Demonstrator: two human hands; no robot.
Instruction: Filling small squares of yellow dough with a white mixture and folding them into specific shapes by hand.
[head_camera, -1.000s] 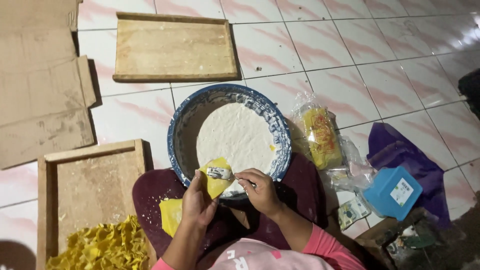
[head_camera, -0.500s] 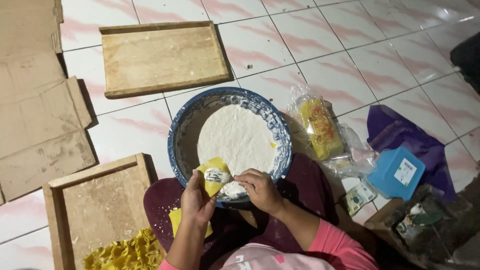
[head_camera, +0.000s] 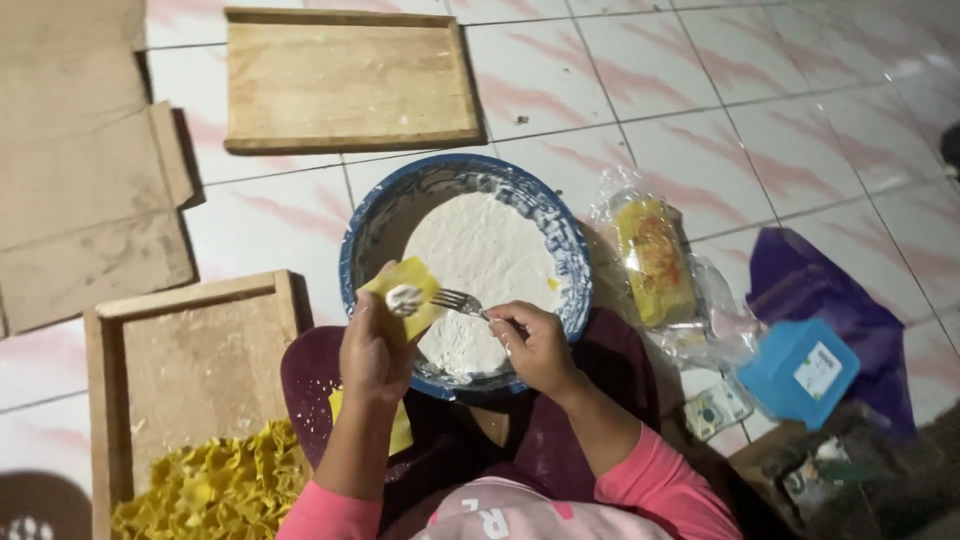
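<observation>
Single head-worn view looked steeply down from close above, over the blue basin (head_camera: 560, 240) toward tiled floor (head_camera: 760, 130); no second view.

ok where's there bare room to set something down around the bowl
Free: the far wooden tray, the upper half of the near tray above the yellow folded pieces, and bare tiles at the far right. Crowded: right of the bowl, with the plastic packet, blue box and purple cloth.
</observation>
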